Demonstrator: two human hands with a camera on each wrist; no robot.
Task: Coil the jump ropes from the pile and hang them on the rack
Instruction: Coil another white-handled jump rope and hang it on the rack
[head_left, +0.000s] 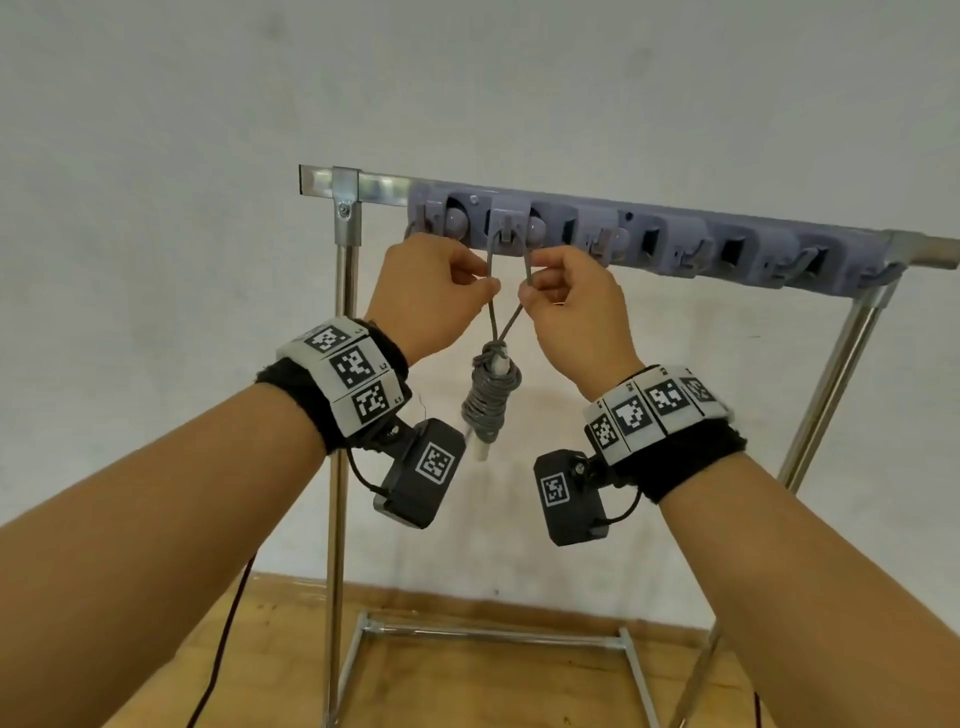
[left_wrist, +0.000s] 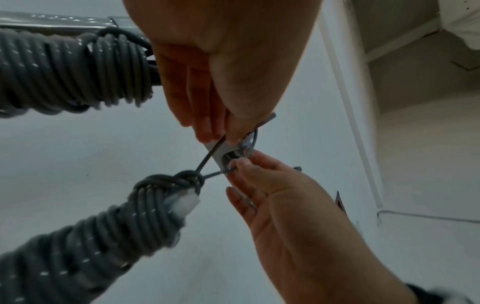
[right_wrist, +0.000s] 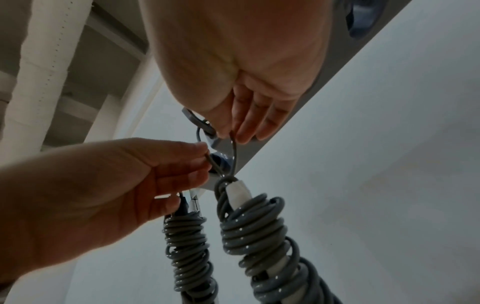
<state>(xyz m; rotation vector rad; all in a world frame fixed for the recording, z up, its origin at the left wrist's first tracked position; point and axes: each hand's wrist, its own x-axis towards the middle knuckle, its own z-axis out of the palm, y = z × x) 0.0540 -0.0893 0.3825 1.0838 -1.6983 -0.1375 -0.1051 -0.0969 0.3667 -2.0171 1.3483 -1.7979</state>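
Status: the grey plastic-cord jump rope, wound into a tight coil round its white handles, hangs below the lilac plastic hook strip mounted on the chrome tube rack. A single loop of cord runs up from the coil and passes over the 2nd hook from the left; seating depth on the hook cannot be confirmed from the head view. L hand pinches the left leg of the loop between thumb and forefinger. R hand pinches the right leg likewise. Both hands are closed on cord, just beneath the strip. A second coiled grey rope hangs beside the first, on the hook to the left as far as can be judged.

Failure modes, est.:
1. Loop not fully behind the hook tip. Cause: release while cord sits on the lip. Result: coil drops to the wooden floor.
2. Coil unwinds. Cause: the wrap at the coil top is the only lock visible; a jerk on either leg may loosen it.
3. Uneven release. Cause: one hand lets go first; loop slides sideways, coil swings into the adjacent rope and may dislodge it.
4. Hook flex. Plastic, small; downward tug may let cord slip off.
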